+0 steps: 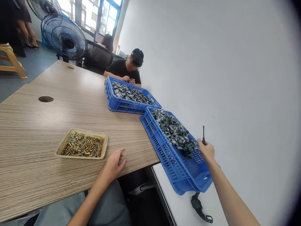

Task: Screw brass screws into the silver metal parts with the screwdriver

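Note:
My left hand lies on the wooden table near its front edge, fingers stretched out and holding nothing, just right of a beige tray of small brass pins. My right hand is closed around a thin black tool that points upward. It hovers at the far rim of a blue crate tilted against the table's edge, which holds several grey metal parts.
A second blue crate of metal parts sits farther along the table, where another person in black works. Two standing fans are at the back left. A black wristwatch lies on the white surface below the tilted crate.

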Demonstrator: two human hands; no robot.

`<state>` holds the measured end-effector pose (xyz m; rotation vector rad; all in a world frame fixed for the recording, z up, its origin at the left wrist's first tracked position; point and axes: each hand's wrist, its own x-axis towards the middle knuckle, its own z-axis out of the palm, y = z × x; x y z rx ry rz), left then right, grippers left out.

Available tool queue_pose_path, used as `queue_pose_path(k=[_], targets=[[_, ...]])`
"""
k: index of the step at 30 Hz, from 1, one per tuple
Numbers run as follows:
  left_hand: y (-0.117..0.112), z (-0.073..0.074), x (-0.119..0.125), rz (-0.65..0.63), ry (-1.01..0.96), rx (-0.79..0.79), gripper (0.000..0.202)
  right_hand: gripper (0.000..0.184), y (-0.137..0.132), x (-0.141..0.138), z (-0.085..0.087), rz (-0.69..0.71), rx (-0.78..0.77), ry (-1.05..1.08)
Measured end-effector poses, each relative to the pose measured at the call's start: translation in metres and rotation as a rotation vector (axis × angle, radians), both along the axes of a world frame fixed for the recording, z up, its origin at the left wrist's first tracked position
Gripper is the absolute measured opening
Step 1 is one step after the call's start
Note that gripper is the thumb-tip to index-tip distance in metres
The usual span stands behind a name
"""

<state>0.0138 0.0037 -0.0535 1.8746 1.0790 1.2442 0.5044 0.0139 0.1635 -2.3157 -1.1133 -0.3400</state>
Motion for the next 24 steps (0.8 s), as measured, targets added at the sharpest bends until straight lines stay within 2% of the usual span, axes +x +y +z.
queue_pose_path(k=[6, 12, 17, 24], targets=[[-0.003, 0.000, 0.001, 0.005, 0.003, -0.018, 0.043, 0.033, 0.112, -0.041, -0.018, 0.201, -0.100, 0.194], [-0.005, -0.004, 0.004, 0.009, 0.001, -0.009, 0.045, 0.033, 0.190, -0.073, -0.036, 0.335, -0.134, 0.126], [-0.008, -0.003, 0.005, 0.017, 0.007, -0.042, 0.049, 0.035, 0.223, -0.084, -0.048, 0.366, -0.106, 0.002], [-0.010, -0.001, 0.006, 0.013, 0.013, -0.052, 0.050, 0.034, 0.227, -0.078, -0.055, 0.388, -0.112, -0.097]])
